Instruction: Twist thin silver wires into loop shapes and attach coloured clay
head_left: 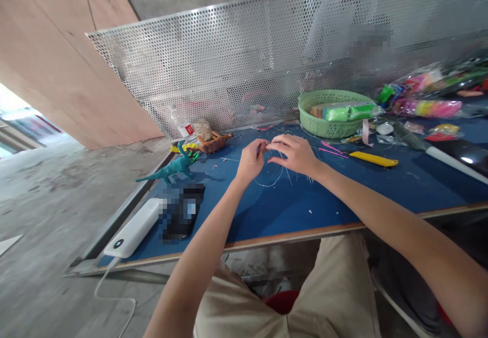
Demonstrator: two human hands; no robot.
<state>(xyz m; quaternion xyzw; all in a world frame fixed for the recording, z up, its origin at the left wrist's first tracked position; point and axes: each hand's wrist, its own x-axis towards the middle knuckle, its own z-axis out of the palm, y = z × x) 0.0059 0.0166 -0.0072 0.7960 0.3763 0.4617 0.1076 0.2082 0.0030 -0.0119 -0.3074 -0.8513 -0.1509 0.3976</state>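
My left hand point(251, 160) is closed in a pinch above the blue tabletop, with thin white wire point(263, 185) at its fingers. My right hand point(295, 154) meets it at the fingertips, its fingers curled around the same wire and its thumb a little lower. The wire hangs below both hands in a loose loop, and stiff straight ends stick out. What lies exactly between the fingertips is too small to make out. To the right of my right hand lie pink strips point(332, 149) and a yellow utility knife point(373, 159).
A green basket point(324, 126) holding colourful packs stands at the back, before a perforated metal panel point(229, 63). Toy dinosaurs, one teal point(173, 169) and one brown point(214, 144), stand left. A white power bank point(135, 226) and a dark phone point(190, 208) lie near the front-left edge.
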